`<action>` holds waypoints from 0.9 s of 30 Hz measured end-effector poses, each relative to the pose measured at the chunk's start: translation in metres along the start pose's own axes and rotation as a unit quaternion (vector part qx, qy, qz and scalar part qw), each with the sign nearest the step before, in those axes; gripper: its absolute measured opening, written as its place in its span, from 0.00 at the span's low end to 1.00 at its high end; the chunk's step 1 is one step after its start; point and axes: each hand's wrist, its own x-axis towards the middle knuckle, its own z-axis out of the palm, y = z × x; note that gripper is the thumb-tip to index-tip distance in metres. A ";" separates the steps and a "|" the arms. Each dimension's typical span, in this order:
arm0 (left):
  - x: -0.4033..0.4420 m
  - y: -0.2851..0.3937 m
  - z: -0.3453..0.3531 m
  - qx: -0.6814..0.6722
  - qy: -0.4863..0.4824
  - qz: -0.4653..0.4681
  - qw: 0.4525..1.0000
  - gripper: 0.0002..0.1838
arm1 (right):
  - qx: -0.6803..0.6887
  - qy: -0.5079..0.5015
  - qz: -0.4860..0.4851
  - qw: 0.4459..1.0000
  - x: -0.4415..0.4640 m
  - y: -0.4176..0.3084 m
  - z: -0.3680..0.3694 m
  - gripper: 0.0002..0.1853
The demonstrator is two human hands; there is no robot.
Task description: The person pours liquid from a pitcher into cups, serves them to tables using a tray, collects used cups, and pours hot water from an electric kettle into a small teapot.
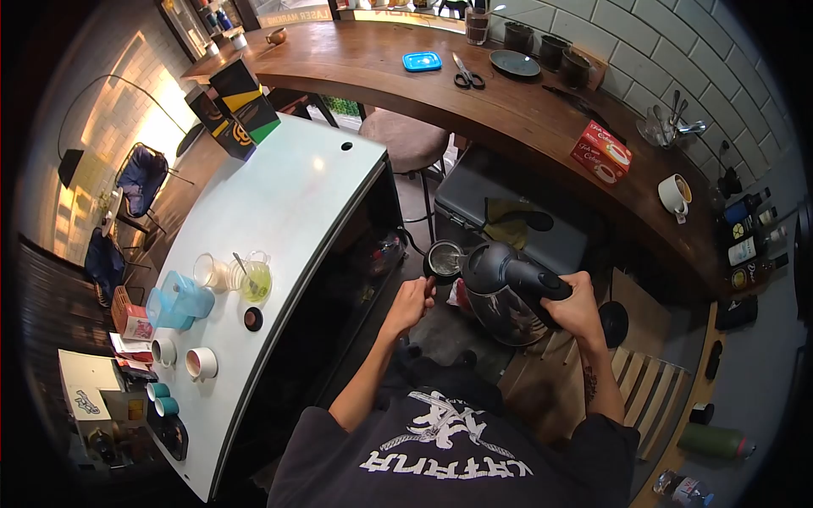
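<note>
My right hand (578,311) is wrapped round the black handle of an electric kettle (506,303), which has a dark lid and a see-through body. The kettle is tilted, its spout end beside a small round dark pot (444,259). My left hand (410,305) is closed on the pot's short brown handle, just left of the kettle. Something pale and shiny shows inside the pot; whether it is liquid cannot be made out. Both hands are in front of my chest, between the white counter and the wooden floor area.
The white counter (279,182) at left bears glass cups, a blue jug (184,298), mugs and dark boxes. A curved wooden bar (364,63) ahead carries scissors (467,74), a plate (514,63), a red box (602,152) and a cup (675,195). A stool (405,140) stands between them.
</note>
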 end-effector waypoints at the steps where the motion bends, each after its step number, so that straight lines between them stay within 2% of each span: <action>1: -0.001 0.002 0.001 -0.005 0.000 -0.003 1.000 0.23 | -0.007 0.001 -0.003 1.000 0.000 0.001 -0.001 0.11; 6: 0.002 0.003 0.005 -0.001 -0.002 -0.011 1.000 0.23 | -0.022 -0.002 0.012 1.000 -0.001 0.000 -0.006 0.12; 12: 0.003 0.001 0.011 0.006 -0.015 -0.002 1.000 0.21 | -0.037 0.069 -0.003 0.997 -0.008 -0.016 -0.011 0.11; 17: 0.005 0.002 0.015 0.000 -0.023 -0.020 1.000 0.20 | -0.076 0.061 -0.005 0.995 -0.009 -0.013 -0.016 0.10; 20: 0.008 -0.001 0.017 -0.008 -0.023 -0.031 0.999 0.23 | -0.068 0.058 0.014 0.996 -0.011 -0.012 -0.018 0.10; 27: 0.010 -0.002 0.019 0.004 -0.025 -0.029 0.999 0.23 | -0.058 0.053 0.015 0.997 -0.011 -0.003 -0.021 0.10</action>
